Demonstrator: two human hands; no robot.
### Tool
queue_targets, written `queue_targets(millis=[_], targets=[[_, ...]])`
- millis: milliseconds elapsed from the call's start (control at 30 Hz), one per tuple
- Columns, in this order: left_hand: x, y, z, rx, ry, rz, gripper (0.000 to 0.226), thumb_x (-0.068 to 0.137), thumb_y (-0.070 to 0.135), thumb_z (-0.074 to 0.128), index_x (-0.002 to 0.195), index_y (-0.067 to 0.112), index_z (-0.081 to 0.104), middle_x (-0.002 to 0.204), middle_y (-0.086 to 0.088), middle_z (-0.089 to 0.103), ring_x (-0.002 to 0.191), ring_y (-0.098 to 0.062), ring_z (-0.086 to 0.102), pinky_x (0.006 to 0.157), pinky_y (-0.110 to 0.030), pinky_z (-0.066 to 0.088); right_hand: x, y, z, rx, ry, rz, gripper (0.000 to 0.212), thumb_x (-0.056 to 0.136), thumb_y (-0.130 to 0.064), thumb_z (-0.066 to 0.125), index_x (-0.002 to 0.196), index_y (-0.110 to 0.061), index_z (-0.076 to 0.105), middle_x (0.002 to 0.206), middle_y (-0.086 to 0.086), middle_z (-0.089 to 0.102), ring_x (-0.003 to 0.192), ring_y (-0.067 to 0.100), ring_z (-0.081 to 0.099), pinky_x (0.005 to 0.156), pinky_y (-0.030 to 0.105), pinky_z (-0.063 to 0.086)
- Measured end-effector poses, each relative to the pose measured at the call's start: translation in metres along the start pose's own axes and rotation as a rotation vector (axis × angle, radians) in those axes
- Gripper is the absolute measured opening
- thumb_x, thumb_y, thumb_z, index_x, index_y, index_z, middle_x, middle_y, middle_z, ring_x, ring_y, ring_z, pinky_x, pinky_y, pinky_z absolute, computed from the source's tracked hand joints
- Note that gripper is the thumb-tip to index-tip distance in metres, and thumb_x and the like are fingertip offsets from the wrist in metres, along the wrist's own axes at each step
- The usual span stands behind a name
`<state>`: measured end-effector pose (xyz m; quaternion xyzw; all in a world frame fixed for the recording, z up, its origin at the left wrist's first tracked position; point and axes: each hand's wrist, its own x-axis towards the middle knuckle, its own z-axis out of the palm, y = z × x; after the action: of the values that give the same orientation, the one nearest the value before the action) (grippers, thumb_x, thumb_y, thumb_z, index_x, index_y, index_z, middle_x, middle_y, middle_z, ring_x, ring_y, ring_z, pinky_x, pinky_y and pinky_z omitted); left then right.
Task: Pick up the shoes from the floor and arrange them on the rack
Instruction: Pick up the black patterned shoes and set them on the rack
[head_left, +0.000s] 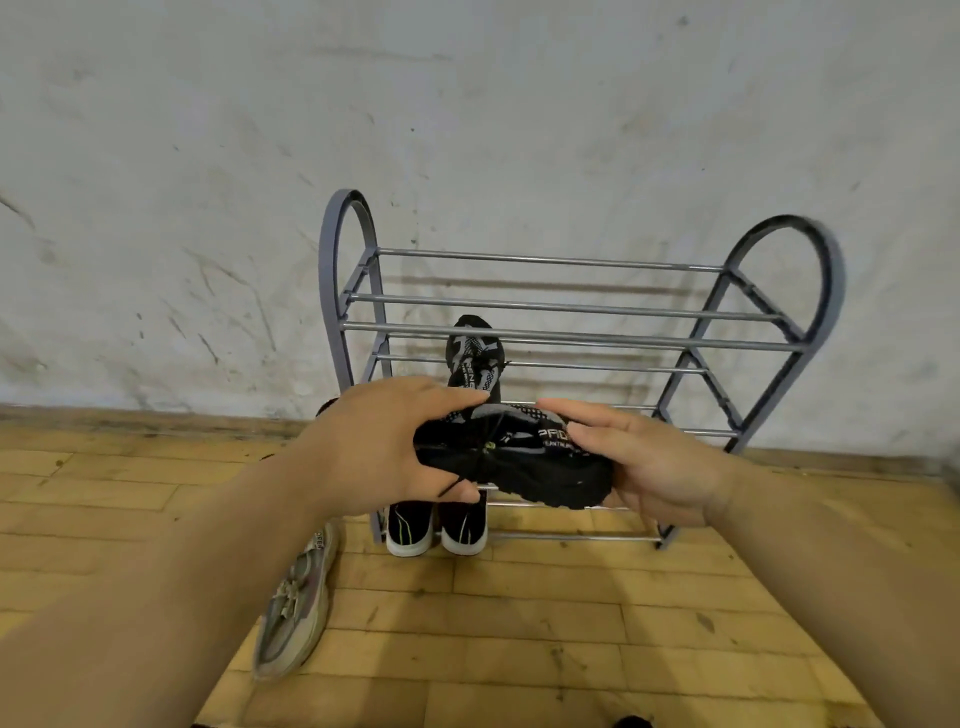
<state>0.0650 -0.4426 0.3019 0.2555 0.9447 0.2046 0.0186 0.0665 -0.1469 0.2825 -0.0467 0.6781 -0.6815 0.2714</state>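
I hold a black sneaker (524, 462) with grey mesh and white lettering sideways in front of the grey metal shoe rack (571, 306). My left hand (384, 441) grips its left end and my right hand (649, 462) its right end. Its matching black sneaker (475, 358) stands on the rack's middle shelf, toe toward the wall. A pair of black shoes with white soles (436, 527) sits on the bottom shelf at the left. One worn grey sneaker (296, 603) lies on the floor left of the rack.
The rack stands against a scuffed white wall (467, 104) on a yellow tiled floor (571, 623). Its top shelf bars carry nothing. A dark object (631, 721) peeks in at the bottom edge.
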Motion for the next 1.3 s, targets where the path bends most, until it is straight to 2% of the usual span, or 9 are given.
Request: queue_targets(millis=[100,233,367,500,700,900,1000,1133,1300], targets=[[0.005,0.023,0.006,0.054,0.053,0.051,0.096,0.071,0.078,0.071,0.154,0.052,0.033,0.134,0.021,0.05,0.126,-0.008,0.046,0.111,-0.038,0.041,-0.028,-0.007,-0.007,0.032,0.1,-0.075,0.047,0.089,-0.026,0.066,0.136,-0.028,0.068,0.132,0.005,0.072,0.124,0.029,0.068,0.097,0.044,0.058],[0.0,0.057,0.019,-0.04,0.126,-0.097,0.096,0.078,0.073,0.07,0.156,0.058,0.017,0.164,0.008,0.019,0.152,-0.02,0.016,0.124,-0.044,0.022,-0.053,-0.011,-0.01,0.047,0.31,-0.093,0.026,0.101,-0.022,0.063,0.123,-0.028,0.076,0.121,0.004,0.077,0.113,0.025,0.073,0.083,0.036,0.059],[-0.01,0.09,0.03,-0.451,0.129,-0.343,0.096,0.073,0.081,0.068,0.154,0.06,0.021,0.153,-0.001,0.036,0.139,-0.024,0.044,0.113,-0.042,0.042,-0.071,-0.015,-0.009,0.06,0.396,-0.074,0.025,0.104,-0.023,0.059,0.123,-0.025,0.076,0.116,0.007,0.079,0.082,0.012,0.076,0.052,0.02,0.052],[-0.024,0.123,0.037,-0.777,0.037,-0.382,0.084,0.083,0.07,0.068,0.154,0.059,0.024,0.12,0.009,0.068,0.102,-0.018,0.072,0.093,-0.04,0.061,-0.078,-0.01,0.002,-0.023,0.405,-0.058,0.026,0.103,-0.033,0.06,0.124,-0.033,0.075,0.12,0.003,0.078,0.1,0.021,0.072,0.066,0.026,0.05],[-0.03,0.139,0.053,-1.139,0.172,-0.479,0.073,0.095,0.041,0.071,0.157,0.043,0.032,0.121,0.002,0.069,0.1,-0.022,0.076,0.093,-0.043,0.061,-0.084,-0.006,0.025,-0.057,0.351,-0.098,0.029,0.105,-0.025,0.059,0.128,-0.038,0.071,0.116,-0.003,0.079,0.111,0.023,0.074,0.092,0.04,0.06],[-0.027,0.125,0.042,-1.402,0.327,-0.515,0.06,0.097,-0.003,0.065,0.14,0.036,0.051,0.13,-0.005,0.064,0.115,-0.031,0.069,0.088,-0.054,0.062,-0.089,-0.006,0.042,-0.252,0.268,-0.121,0.036,0.106,-0.028,0.057,0.135,-0.05,0.06,0.112,-0.014,0.079,0.101,0.011,0.076,0.09,0.032,0.05],[-0.029,0.106,0.034,-1.415,0.257,-0.585,0.062,0.095,-0.007,0.064,0.142,0.033,0.054,0.131,-0.009,0.067,0.112,-0.036,0.07,0.088,-0.057,0.061,-0.081,-0.001,0.048,-0.292,0.27,-0.1,0.039,0.105,-0.028,0.059,0.139,-0.047,0.058,0.111,-0.014,0.079,0.102,0.011,0.076,0.092,0.033,0.053],[-0.033,0.076,0.028,-1.301,0.151,-0.707,0.059,0.097,-0.005,0.062,0.141,0.032,0.054,0.126,-0.011,0.07,0.107,-0.035,0.072,0.069,-0.046,0.063,-0.07,0.005,0.049,-0.431,0.264,-0.074,0.041,0.105,-0.035,0.058,0.144,-0.045,0.057,0.113,-0.015,0.075,0.102,0.004,0.072,0.097,0.029,0.055],[-0.031,0.039,0.031,-1.088,0.215,-0.738,0.059,0.097,-0.003,0.065,0.144,0.032,0.053,0.131,-0.006,0.064,0.104,-0.03,0.072,0.075,-0.047,0.065,-0.045,0.008,0.035,-0.571,0.227,-0.034,0.05,0.104,-0.043,0.058,0.153,-0.039,0.047,0.124,-0.017,0.065,0.118,0.008,0.063,0.104,0.03,0.045]])
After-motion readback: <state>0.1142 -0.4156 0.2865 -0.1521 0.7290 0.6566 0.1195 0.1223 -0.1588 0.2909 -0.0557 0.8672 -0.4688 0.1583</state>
